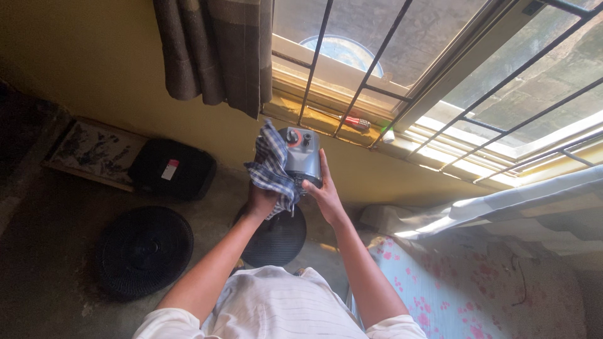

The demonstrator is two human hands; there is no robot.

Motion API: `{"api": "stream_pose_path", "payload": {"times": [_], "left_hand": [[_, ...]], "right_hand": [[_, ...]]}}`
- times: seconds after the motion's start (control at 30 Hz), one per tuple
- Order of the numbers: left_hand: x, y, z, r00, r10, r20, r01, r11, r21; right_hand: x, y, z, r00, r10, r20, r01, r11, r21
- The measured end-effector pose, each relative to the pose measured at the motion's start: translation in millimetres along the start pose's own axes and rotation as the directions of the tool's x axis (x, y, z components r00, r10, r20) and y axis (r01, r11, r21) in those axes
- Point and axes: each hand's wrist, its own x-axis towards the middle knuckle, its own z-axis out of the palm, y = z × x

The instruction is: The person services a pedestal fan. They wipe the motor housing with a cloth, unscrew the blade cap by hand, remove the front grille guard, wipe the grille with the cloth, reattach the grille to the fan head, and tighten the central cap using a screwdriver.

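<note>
Centre frame — right hand (321,188) grips the grey fan motor (303,157), likely heavy and rigid; left hand (260,199) clutches a soft checked cloth (271,166) against it.

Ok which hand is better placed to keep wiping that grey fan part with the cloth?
Probably the left hand: it already grips the checked cloth, which lies against the grey fan part. The right hand grips that part from the other side, steadying it.
</note>
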Motion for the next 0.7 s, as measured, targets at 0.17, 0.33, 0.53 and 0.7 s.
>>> {"api": "stream_pose_path", "payload": {"times": [0.17, 0.33, 0.53, 0.7], "left_hand": [[-8.8, 27.6, -8.9, 0.997, 0.039, -0.060, -0.030, 0.990, 0.136], [12.1, 49.7, -9.4, 0.933, 0.360, 0.006, -0.341, 0.876, 0.340], [36.1, 41.8, -14.4, 0.932, 0.294, 0.211, -0.342, 0.907, 0.246], [37.9, 39.5, -1.4, 0.844, 0.470, 0.260, -0.534, 0.787, 0.310]], "right_hand": [[1.0, 8.7, 7.9, 0.980, -0.171, -0.098, 0.153, 0.973, -0.172], [1.5, 4.0, 6.6, 0.989, -0.128, -0.079, 0.102, 0.958, -0.269], [3.7, -3.4, 4.3, 0.993, -0.109, 0.046, 0.116, 0.966, -0.230], [4.8, 6.0, -8.8, 1.000, -0.013, 0.018, 0.018, 0.935, -0.353]]}}
